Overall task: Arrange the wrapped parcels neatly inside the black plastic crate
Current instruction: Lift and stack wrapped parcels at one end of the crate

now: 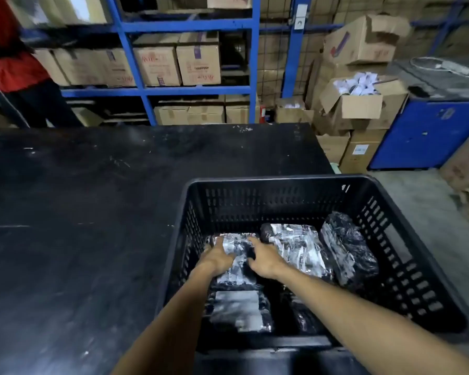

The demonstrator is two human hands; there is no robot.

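Note:
A black plastic crate (282,182) stands at the right end of the black table, low in the view. Several shiny wrapped parcels lie on its floor. Both my hands reach into the crate onto the far-left parcel (238,249). My left hand (217,257) rests flat on its left side and my right hand (264,259) lies on its right side, fingers spread. A second parcel (299,249) sits in the middle, a darker one (348,250) leans at the right. Another parcel (240,309) lies nearer me, under my left forearm.
The black table (79,212) stretches left and away from the crate. Blue shelving (190,25) with cardboard boxes stands behind it. A person in a red top (8,58) stands at the far left. Open cartons (358,104) and a blue cabinet (428,133) are at the right.

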